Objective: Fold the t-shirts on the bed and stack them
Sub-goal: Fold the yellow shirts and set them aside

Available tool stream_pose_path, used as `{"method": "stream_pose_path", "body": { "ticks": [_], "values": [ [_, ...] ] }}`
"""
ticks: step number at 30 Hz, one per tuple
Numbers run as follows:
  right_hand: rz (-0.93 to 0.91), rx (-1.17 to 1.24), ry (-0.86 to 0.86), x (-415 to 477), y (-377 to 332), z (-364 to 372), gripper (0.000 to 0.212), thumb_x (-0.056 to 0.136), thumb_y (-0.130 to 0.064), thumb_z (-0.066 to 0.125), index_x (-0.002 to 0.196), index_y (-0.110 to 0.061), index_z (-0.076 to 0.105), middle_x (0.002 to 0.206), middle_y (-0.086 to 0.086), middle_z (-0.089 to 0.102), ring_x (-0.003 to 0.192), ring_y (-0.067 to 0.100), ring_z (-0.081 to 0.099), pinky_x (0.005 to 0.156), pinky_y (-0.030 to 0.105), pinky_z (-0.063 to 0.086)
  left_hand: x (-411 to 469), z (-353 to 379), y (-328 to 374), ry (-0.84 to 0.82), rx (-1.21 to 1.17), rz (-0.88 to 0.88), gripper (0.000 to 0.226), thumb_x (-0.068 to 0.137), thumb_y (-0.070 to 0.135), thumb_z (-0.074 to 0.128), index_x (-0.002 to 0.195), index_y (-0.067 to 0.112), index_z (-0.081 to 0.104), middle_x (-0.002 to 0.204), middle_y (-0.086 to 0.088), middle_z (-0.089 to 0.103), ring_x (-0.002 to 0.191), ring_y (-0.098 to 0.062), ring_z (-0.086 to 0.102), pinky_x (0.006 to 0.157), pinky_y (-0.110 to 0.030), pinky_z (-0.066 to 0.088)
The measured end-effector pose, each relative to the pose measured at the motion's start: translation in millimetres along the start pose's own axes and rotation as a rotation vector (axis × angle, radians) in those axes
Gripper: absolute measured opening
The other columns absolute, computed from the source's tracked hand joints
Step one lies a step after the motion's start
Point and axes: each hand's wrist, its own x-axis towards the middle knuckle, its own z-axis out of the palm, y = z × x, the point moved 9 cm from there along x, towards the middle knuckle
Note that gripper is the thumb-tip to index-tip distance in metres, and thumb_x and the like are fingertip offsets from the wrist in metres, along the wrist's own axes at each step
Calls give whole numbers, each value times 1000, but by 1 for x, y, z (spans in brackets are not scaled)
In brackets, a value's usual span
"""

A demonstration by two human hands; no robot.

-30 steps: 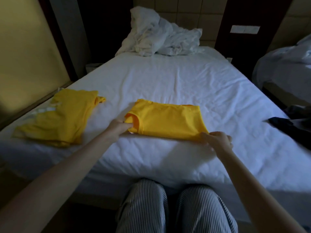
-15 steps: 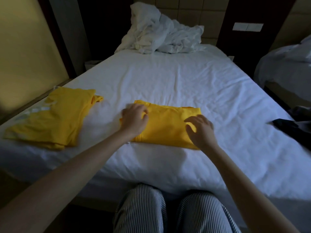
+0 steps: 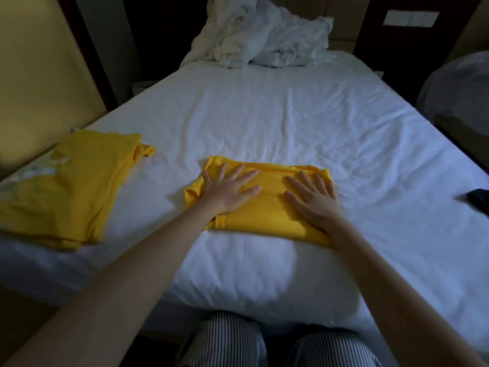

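A folded yellow t-shirt lies as a compact rectangle on the white bed, near its front edge. My left hand presses flat on the shirt's left half, fingers spread. My right hand presses flat on its right half, fingers straight. A second yellow t-shirt, loosely folded with pale print showing at its left, lies apart at the bed's left edge.
A crumpled white duvet is heaped at the head of the bed. A dark garment pokes in at the right edge. A second bed stands to the right. A yellow wall panel runs along the left.
Both hands let go of the shirt's near corners after folding it away from me. They now lie flat on top with fingers spread.
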Motion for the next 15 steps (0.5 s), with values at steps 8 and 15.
{"method": "stream_pose_path", "body": {
  "ticks": [8, 15],
  "values": [
    [30, -97, -189, 7, -8, -11, 59, 92, -63, 28, 146, -42, 18, 158, -9, 9, 145, 26, 6, 116, 45, 2, -28, -8, 3, 20, -98, -56, 53, 99, 54, 19, 149, 42, 9, 160, 8, -1, 147, -17, -3, 116, -45, -4],
    [-412, -244, 176, 20, -99, -44, 48, 95, -47, 41, 137, -23, 44, 141, 3, 46, 130, 27, 39, 103, 38, 26, -127, -24, -38, 327, -324, -578, 79, 91, 51, 48, 149, 8, 16, 155, -21, 10, 142, -36, 12, 112, -45, 17]
  ]
}}
